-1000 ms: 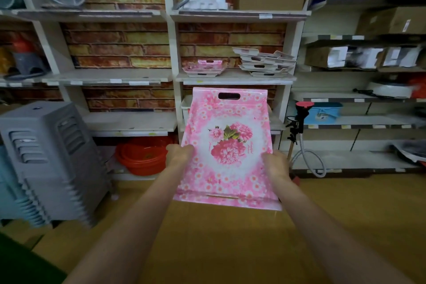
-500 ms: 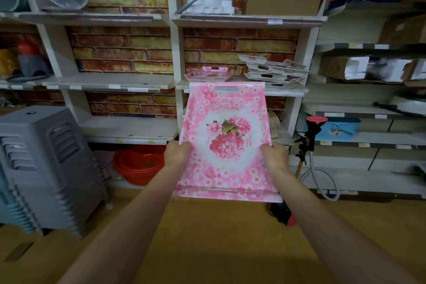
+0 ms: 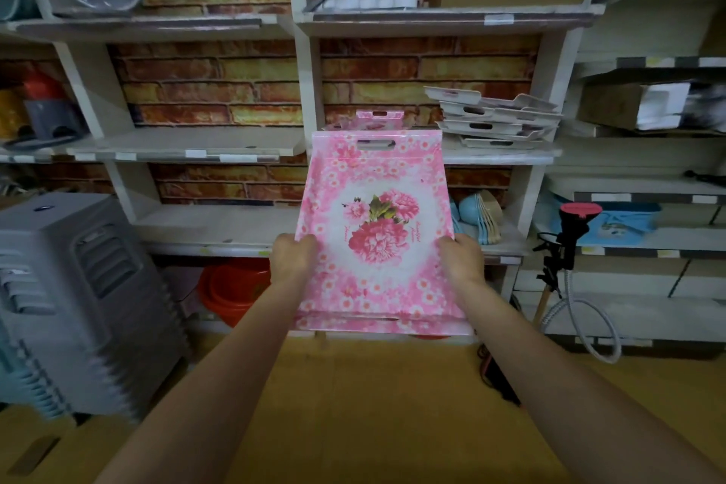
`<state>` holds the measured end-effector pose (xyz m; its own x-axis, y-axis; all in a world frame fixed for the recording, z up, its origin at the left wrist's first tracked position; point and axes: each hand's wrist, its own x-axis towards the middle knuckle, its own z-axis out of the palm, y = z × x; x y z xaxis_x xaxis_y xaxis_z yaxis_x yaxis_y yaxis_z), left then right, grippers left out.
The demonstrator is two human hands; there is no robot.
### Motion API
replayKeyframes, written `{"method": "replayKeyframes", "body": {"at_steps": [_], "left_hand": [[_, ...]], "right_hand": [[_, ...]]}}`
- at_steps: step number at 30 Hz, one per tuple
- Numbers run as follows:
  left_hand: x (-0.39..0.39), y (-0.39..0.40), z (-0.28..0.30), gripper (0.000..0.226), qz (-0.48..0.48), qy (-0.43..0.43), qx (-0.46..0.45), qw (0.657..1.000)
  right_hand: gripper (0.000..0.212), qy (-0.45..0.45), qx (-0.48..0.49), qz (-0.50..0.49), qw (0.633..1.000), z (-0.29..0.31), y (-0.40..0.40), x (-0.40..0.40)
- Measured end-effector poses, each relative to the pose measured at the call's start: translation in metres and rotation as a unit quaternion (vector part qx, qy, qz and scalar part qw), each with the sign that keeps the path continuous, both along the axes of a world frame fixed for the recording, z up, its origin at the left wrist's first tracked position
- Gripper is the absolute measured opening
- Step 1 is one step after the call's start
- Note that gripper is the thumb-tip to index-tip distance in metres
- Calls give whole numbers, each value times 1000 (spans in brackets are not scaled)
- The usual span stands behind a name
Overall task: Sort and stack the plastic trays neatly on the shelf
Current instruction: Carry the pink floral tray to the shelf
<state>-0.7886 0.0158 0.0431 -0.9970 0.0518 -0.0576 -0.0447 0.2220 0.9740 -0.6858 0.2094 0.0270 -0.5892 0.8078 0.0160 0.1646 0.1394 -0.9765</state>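
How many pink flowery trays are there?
2: one tray held in both hands, another pink tray on the shelf behind it. More may be hidden.

Nothing is legible. The pink floral tray (image 3: 376, 232) bears small cursive script beside its printed flowers, too blurred to read; the shelf-edge labels (image 3: 499, 19) appear as blank white tags.

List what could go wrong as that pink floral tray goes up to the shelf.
1. The pink floral tray is held only at its side edges by the left hand and right hand; it might slip or tilt.
2. The pale tray stack on the same shelf sits crooked; a nudge may topple it.
3. The smaller pink tray behind is mostly hidden, so alignment is hard to judge.
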Motion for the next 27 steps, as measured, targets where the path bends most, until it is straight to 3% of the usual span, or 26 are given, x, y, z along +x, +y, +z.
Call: {"method": "replayKeyframes", "body": {"at_steps": [3,8,14,27], "left_hand": [[-34,14,10,18,-7,8,6,1000],[-81,29,17,13,-22,16,-2,1000],[-132,58,9,26,-41,21,-3,999],[-202,166,17,35,-42,-20,84,995]], "right_hand": [[31,-15,4,-3,1000,7,15,-34],[33,-24,-7,-21,999,-1,28,-81],[36,-20,-24,-41,999,-16,46,-116],[16,-43,55,-18,997,25,157,-181]]}}
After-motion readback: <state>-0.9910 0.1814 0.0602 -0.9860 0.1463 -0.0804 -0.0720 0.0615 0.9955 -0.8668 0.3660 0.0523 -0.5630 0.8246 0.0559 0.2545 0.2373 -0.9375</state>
